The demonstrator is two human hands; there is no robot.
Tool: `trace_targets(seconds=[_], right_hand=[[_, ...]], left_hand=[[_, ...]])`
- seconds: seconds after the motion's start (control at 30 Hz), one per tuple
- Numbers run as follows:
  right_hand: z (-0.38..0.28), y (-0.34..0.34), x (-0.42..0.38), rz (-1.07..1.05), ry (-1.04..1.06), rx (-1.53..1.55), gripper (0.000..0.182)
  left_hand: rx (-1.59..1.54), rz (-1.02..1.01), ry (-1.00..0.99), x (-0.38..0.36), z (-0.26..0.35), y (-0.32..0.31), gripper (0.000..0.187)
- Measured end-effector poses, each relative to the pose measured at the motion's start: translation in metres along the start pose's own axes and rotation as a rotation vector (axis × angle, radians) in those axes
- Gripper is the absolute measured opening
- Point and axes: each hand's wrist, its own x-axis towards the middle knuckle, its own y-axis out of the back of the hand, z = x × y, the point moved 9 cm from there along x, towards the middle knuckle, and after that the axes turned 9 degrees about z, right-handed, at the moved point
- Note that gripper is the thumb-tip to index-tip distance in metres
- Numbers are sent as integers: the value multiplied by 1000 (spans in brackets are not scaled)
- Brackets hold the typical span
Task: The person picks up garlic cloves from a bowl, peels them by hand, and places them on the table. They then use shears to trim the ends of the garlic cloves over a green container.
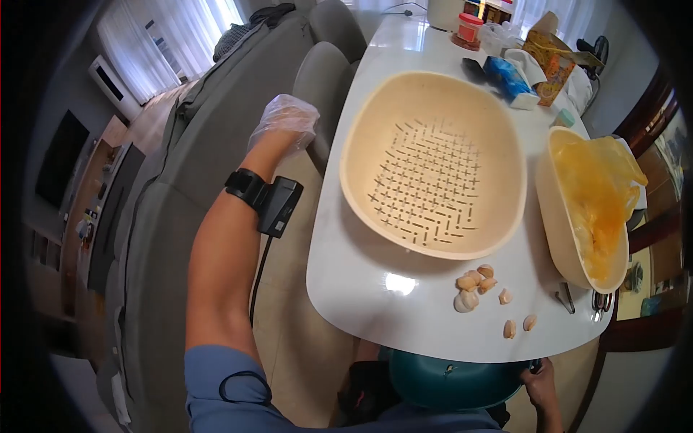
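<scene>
My left hand point(289, 121) wears a clear plastic glove and is held out over the floor, left of the table and near a grey chair. Crumpled plastic hides its fingers, so whether they are curled or stretched cannot be told. At the bottom right, my right hand point(540, 384) grips the rim or handle of a teal basin point(462, 382), partly under the table edge. Several garlic cloves point(471, 281) lie on the white table point(361, 303). Behind them stands a large cream colander point(433, 238) with nothing inside.
A cream tub point(559, 224) holding a yellowish plastic bag point(603, 195) stands at the right edge. Near it lie metal tools point(567, 297). Farther back are a blue packet point(511, 79), a patterned box point(552, 68) and a red-labelled jar point(469, 30). A grey sofa point(209, 144) runs along the left.
</scene>
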Motion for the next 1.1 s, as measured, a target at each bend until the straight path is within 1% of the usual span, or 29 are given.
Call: trace_targets(seconds=[0.1,0.17,0.2,0.27,0.33,0.4,0.43,0.47,0.5,0.53,0.57,0.6,0.63,0.67,0.7,0.73,0.77,0.83,0.87,0.93,1.0,1.03,1.07,1.1], right_hand=[[-1,-4,1,3,-8,-63,40],[-1,-5,1,-2,-35,-81,39],[-2,-6,1,-2,-30,-83,39],[-7,-9,-1,-27,-7,-8,37],[-15,-9,-6,-5,-31,-36,37],[-19,-12,-11,3,-61,-70,38],[-22,-16,-9,6,-41,-49,39],[-26,-19,-8,8,-21,-28,40],[-26,-20,-4,-3,-25,-37,40],[-27,-22,2,-43,22,-93,41],[-26,-26,4,-89,64,-153,42],[-21,-31,8,-108,62,-167,42],[-17,-35,10,-123,74,-130,42],[-17,-37,12,-132,90,-86,42],[-15,-41,12,-198,62,-136,42],[-15,-46,13,-210,65,-143,42],[-16,-52,13,-203,100,-96,44],[-22,-54,8,-197,129,-56,45],[-27,-59,7,-223,119,-73,47],[-23,-60,6,-255,108,-91,49],[-14,-62,13,-290,90,-62,51],[-17,-64,12,-284,115,-63,52],[-18,-67,11,-291,117,-68,52],[-21,-70,11,-305,171,-130,52]], left_hand=[[13,-48,15,6,-11,-9,31],[-154,-38,251,6,-36,-4,36],[-156,-35,256,11,-49,-14,36],[-36,166,119,18,-83,-32,36],[-13,167,109,8,-101,-25,35],[-580,162,723,-35,-157,-35,36],[-572,158,735,-45,-173,-44,36],[-450,189,609,-51,-184,-46,40],[-332,214,480,-58,-181,-39,45],[-329,201,489,-67,-184,-40,45],[-457,196,673,-87,-201,-46,46],[-582,199,864,-112,-211,-44,49],[-530,246,839,-131,-207,-29,52],[-526,240,851,-142,-210,-31,52],[-539,240,887,-156,-216,-33,54],[-552,242,924,-170,-224,-35,57],[-548,241,934,-183,-243,-47,57],[-546,214,894,-204,-280,-83,68],[-544,213,895,-214,-279,-79,68],[-674,307,1156,-268,-280,-67,69],[-615,335,1204,-309,-271,-50,70],[-564,368,1242,-326,-269,-42,71],[-559,366,1249,-341,-273,-48,71],[-452,424,1189,-356,-284,-50,69]])
